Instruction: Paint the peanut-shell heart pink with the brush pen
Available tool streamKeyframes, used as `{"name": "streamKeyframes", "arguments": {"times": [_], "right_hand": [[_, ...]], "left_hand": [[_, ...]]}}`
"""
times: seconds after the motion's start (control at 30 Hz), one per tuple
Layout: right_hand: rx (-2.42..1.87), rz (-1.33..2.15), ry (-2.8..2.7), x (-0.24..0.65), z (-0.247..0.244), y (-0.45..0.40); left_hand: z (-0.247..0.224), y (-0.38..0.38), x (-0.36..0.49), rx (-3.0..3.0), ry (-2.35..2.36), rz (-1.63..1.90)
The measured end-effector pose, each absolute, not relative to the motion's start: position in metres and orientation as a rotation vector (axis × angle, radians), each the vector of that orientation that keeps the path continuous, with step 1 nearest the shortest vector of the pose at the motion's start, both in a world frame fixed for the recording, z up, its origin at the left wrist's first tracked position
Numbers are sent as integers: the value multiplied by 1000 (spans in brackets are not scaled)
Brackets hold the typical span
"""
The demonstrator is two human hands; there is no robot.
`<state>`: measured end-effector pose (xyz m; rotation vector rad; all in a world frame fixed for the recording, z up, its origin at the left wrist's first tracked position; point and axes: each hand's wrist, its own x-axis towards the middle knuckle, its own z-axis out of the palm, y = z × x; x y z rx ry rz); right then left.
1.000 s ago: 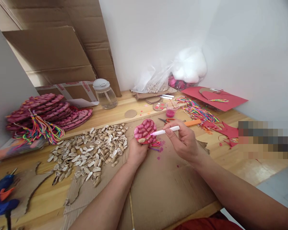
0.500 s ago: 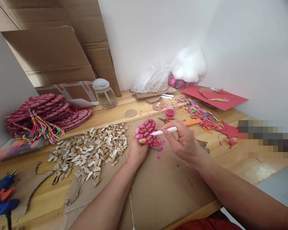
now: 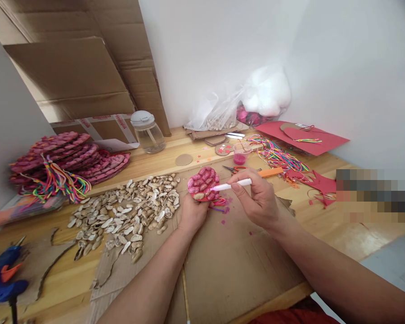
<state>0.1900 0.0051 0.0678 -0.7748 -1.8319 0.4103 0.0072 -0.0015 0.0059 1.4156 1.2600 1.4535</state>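
A round piece covered in pink peanut shells (image 3: 204,182) is held up from below by my left hand (image 3: 194,213); one shell at its lower left edge is still tan. My right hand (image 3: 258,200) is closed round a white marker (image 3: 234,185), whose pink tip touches the shells on the right side of the piece. Coloured cords hang at the piece's lower right. Beneath both hands lies a cardboard sheet (image 3: 236,265) with pink stains. Loose peanut shells (image 3: 131,211) are heaped to the left of my left hand.
A blue glue gun (image 3: 5,274) lies at the far left. Finished-looking pink discs (image 3: 57,157) are stacked behind the shells, near a clear bottle (image 3: 148,132). Scissors (image 3: 234,169), a cup of pink liquid (image 3: 240,155), coloured cords (image 3: 280,155) and red paper (image 3: 303,137) are further back.
The pink shell piece has turned and shifted slightly left in my left hand. My right hand and the marker have moved very slightly right.
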Motion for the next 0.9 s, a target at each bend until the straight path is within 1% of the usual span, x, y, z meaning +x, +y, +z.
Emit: {"name": "streamKeyframes", "arguments": {"times": [0.1,0.47,0.7,0.9], "right_hand": [[-784,388,-1854,190,69,4],[-806,333,-1862,188,70,3],[-779,354,-1842,187,69,2],[-737,396,-1847,185,72,-2]], "left_hand": [[7,-2,7,1438,1269,1391],[9,-3,6,1417,1291,1411],[16,-4,8,1404,1283,1397],[12,-4,7,1392,1308,1401]]}}
